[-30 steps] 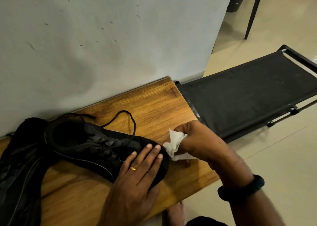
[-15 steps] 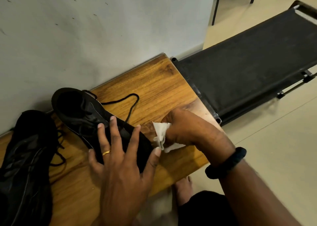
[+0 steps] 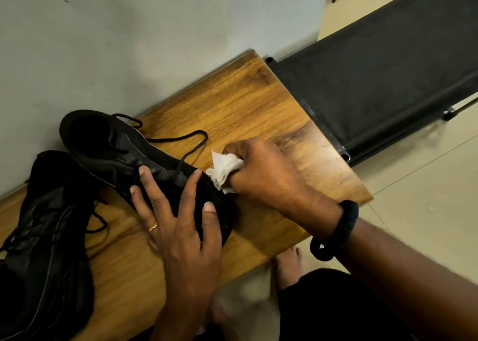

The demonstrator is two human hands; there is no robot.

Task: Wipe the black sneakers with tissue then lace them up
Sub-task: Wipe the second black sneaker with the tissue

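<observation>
A black sneaker (image 3: 108, 146) lies on the wooden bench (image 3: 240, 108), heel toward the wall, toe toward me, its loose lace (image 3: 192, 139) looping over the wood. My left hand (image 3: 178, 219) rests spread flat on the toe and presses it down. My right hand (image 3: 261, 172) is closed on a crumpled white tissue (image 3: 223, 168), which touches the right side of the toe. The second black sneaker (image 3: 49, 237) lies at the left edge with its laces undone.
A grey wall (image 3: 155, 30) rises right behind the bench. A black fabric cot (image 3: 375, 77) adjoins the bench's right end. Beige tiled floor (image 3: 426, 198) lies to the right, and my bare foot (image 3: 288, 265) stands below the bench's front edge.
The view has tilted down and closer. My left hand has slid from gripping the toe to lying spread across it. The right hand with the tissue has stayed against the toe's side.
</observation>
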